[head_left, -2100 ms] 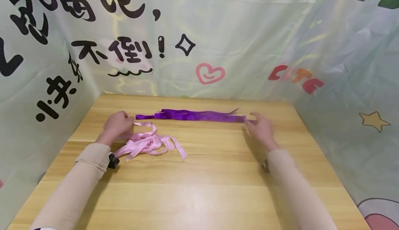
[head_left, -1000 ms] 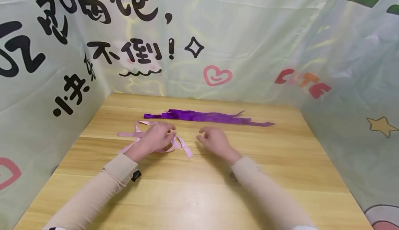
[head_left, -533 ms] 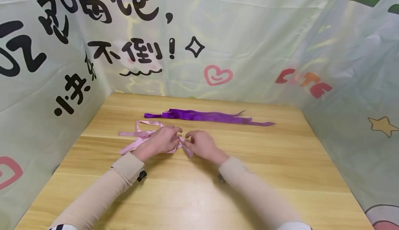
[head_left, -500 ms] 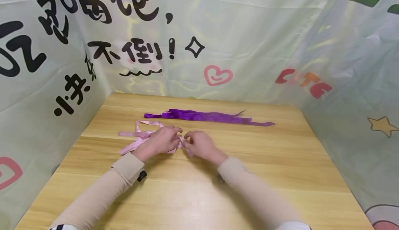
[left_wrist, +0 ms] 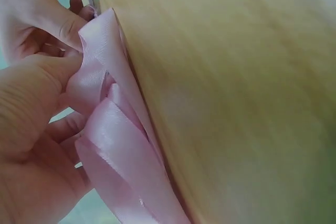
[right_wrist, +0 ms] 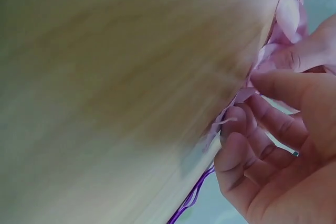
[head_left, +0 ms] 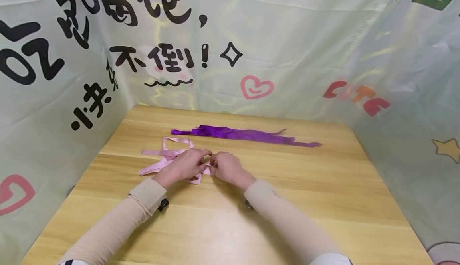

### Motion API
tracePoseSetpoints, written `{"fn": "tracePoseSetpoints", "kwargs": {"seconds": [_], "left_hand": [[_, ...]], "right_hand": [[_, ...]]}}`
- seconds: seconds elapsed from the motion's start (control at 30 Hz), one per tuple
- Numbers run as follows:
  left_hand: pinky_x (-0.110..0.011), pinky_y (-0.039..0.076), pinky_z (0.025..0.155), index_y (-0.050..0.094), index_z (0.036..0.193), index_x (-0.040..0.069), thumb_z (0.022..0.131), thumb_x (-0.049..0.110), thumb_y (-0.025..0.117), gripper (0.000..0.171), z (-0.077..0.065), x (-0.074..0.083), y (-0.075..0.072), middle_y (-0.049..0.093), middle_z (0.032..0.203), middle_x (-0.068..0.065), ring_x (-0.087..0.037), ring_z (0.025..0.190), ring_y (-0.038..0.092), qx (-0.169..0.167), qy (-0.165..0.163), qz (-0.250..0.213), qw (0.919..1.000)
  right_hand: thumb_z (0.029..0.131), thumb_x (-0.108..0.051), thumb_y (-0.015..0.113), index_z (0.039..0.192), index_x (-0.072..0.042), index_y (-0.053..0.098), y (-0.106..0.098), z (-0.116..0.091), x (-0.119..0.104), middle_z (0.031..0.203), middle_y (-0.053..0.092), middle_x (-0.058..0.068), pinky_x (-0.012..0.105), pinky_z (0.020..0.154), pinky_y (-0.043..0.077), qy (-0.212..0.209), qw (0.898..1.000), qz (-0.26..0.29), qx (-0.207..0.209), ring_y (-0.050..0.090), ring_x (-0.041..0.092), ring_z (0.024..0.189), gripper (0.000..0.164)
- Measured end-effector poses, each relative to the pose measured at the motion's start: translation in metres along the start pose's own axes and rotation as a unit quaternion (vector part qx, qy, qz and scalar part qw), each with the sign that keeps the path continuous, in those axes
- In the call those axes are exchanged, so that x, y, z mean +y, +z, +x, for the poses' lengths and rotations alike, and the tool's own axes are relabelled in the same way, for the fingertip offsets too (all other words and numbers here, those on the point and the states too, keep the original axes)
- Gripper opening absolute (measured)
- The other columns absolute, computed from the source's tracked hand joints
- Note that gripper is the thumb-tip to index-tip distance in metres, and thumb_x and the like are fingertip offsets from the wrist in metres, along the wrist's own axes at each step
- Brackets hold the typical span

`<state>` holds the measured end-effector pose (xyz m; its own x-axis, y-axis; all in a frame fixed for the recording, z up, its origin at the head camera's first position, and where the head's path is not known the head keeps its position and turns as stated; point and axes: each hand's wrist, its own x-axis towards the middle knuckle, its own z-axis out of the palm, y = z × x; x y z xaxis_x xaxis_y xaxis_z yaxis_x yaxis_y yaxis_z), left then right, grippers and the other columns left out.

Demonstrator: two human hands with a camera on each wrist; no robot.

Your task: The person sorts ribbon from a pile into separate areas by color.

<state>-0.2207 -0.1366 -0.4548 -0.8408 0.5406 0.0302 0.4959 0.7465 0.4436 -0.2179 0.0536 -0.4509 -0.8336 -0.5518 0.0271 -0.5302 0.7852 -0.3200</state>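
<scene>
Satin pink ribbons (head_left: 167, 159) lie in a loose tangle on the left half of the table. My left hand (head_left: 188, 163) is over their right end, pinching a strand between thumb and fingers; in the left wrist view, folded pink ribbon (left_wrist: 123, 150) hangs from that grip. Close beside it, almost touching, my right hand (head_left: 230, 169) pinches the same pink bunch near its end. The right wrist view has the right thumb and index finger against the ribbon, the other fingers (right_wrist: 233, 150) curled. Part of the ribbon is hidden beneath both hands.
Behind the hands, a bundle of purple ribbons (head_left: 244, 134) lies lengthwise near the table's back edge. Printed cloth walls (head_left: 287, 49) enclose the wooden table (head_left: 305, 185) at the back and both sides.
Both hands came in from wide apart to meet over the pink ribbons. The right hand left the purple bundle's right end and took hold of the pink ribbon.
</scene>
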Motion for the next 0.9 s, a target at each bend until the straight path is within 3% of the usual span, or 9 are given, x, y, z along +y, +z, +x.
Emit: {"fn": "tracePoseSetpoints", "kwargs": {"seconds": [0.17, 0.43, 0.73, 0.9], "left_hand": [[-0.024, 0.036, 0.051, 0.065, 0.135, 0.009, 0.099, 0.014, 0.072, 0.038, -0.005, -0.004, 0.0, 0.056, 0.064, 0.007, -0.007, 0.053, 0.044, -0.02, -0.008, -0.011, 0.9997], [-0.025, 0.042, 0.052, 0.073, 0.098, 0.012, 0.098, 0.012, 0.071, 0.002, -0.021, -0.016, -0.01, 0.061, 0.068, 0.007, -0.008, 0.056, 0.051, -0.033, -0.016, -0.026, 0.999], [-0.026, 0.039, 0.058, 0.072, 0.088, 0.013, 0.103, 0.017, 0.065, 0.017, -0.043, -0.031, -0.026, 0.053, 0.065, 0.007, -0.007, 0.058, 0.046, -0.023, -0.033, -0.026, 0.9989], [-0.025, 0.038, 0.06, 0.068, 0.079, 0.012, 0.103, 0.012, 0.064, 0.024, -0.057, -0.039, -0.034, 0.046, 0.061, 0.009, -0.006, 0.058, 0.042, 0.01, -0.013, -0.026, 0.9995]], "right_hand": [[0.096, -0.016, 0.071, 0.09, -0.011, 0.075, 0.001, 0.0, 0.002, 0.082, 0.071, 0.001, 0.032, 0.067, 0.055, 0.006, 1.0, 0.022, 0.007, 0.062, 0.016, 0.073, 0.008], [0.094, -0.014, 0.07, 0.094, -0.006, 0.078, -0.004, 0.002, 0.005, 0.087, 0.07, 0.007, 0.035, 0.077, 0.056, -0.009, 0.998, 0.05, 0.04, 0.061, 0.018, 0.079, 0.012], [0.095, -0.012, 0.067, 0.091, -0.006, 0.074, -0.012, -0.002, 0.01, 0.079, 0.068, 0.003, 0.027, 0.066, 0.049, 0.01, 0.995, 0.09, 0.029, 0.053, 0.011, 0.065, 0.01], [0.094, -0.011, 0.065, 0.087, -0.007, 0.073, -0.015, -0.007, 0.017, 0.076, 0.066, 0.001, 0.026, 0.064, 0.048, 0.008, 0.994, 0.104, 0.031, 0.052, 0.011, 0.063, 0.01]]}}
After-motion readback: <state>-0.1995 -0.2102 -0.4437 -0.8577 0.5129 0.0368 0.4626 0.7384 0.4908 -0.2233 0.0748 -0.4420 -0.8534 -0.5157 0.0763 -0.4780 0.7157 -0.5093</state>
